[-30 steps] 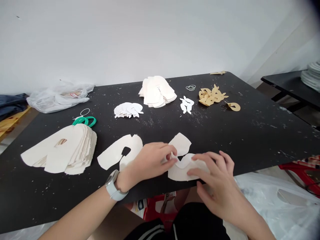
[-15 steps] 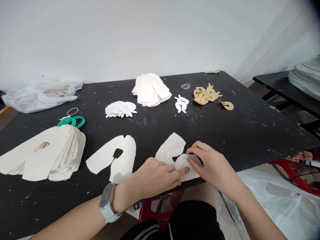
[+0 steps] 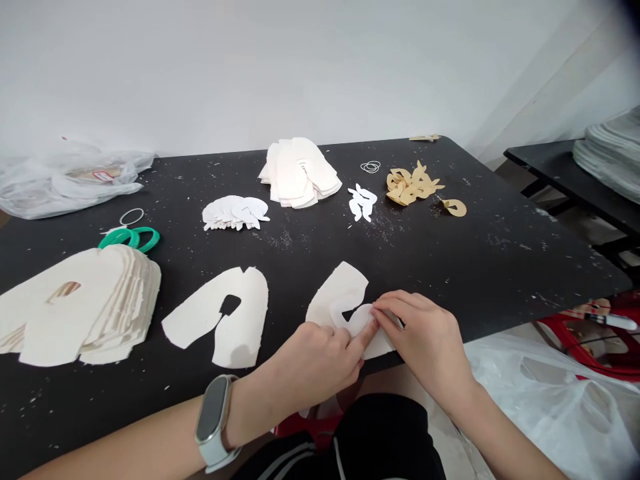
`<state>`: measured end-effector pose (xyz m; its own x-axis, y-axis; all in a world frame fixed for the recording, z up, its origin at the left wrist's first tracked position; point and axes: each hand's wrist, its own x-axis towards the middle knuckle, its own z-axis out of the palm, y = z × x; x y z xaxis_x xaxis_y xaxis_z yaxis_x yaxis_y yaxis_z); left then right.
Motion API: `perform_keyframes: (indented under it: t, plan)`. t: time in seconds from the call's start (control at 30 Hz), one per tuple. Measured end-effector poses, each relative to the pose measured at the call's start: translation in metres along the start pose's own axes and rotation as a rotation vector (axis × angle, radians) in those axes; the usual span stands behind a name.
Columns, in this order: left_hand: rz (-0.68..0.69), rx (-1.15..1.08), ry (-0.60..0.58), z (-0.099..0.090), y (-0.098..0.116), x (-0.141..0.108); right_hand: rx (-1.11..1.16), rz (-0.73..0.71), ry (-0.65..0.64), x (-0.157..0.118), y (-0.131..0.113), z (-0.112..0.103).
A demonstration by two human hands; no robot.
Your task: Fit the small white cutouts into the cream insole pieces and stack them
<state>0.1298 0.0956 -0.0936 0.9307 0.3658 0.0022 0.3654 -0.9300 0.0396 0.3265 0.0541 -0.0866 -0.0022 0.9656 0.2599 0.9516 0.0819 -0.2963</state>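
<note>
At the table's near edge lies a cream-white curved cloth-like piece (image 3: 339, 283) with a slot. On top of it is a smaller, thinner white horseshoe-shaped piece (image 3: 358, 320). My left hand (image 3: 320, 360), wearing a watch, is closed with curled fingers, its index finger pressing the thin piece near its right edge. Thumb and fingertips of my right hand (image 3: 425, 333) pinch the thin piece's edge beside that index finger. Both hands cover the lower part of the pieces. Left of them lies a second cream-white curved piece (image 3: 240, 327), untouched.
A stack of cream-white pieces (image 3: 110, 300) and green tape rings (image 3: 145, 239) lie left. Farther back are thin white pieces (image 3: 233, 210), another white stack (image 3: 303, 173), small white cutouts (image 3: 363, 202) and tan cutouts (image 3: 413, 185). A plastic bag (image 3: 545, 393) hangs low right.
My right fingers have closed into a pinch at the thin piece's edge. My left index finger has moved up to meet them. The view has shifted slightly.
</note>
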Motion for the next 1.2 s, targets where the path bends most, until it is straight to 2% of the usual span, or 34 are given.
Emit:
perform_keyframes:
  t: [0.27, 0.43, 0.67, 0.93, 1.1, 1.2]
  plan:
    - [-0.005, 0.112, -0.039, -0.003, 0.006, -0.002, 0.056, 0.096, -0.064, 0.007, -0.015, -0.010]
    - [-0.020, 0.107, -0.031, -0.003, 0.008, -0.002, 0.386, 0.171, -0.267, 0.012, -0.022, -0.017]
    - [-0.028, 0.107, 0.028, -0.003, 0.009, -0.003, 0.662, 0.292, -0.369, 0.014, -0.013, -0.027]
    - [-0.072, 0.077, 0.063, 0.001, 0.008, -0.007, 0.414, 0.249, -0.333, 0.018, 0.000, -0.018]
    - [-0.075, 0.024, 0.050, 0.005, 0.008, -0.007, 0.431, 0.260, -0.389, 0.022, -0.002, -0.022]
    - [-0.077, 0.018, 0.052, 0.006, 0.008, -0.008, 0.479, 0.300, -0.465, 0.027, -0.003, -0.024]
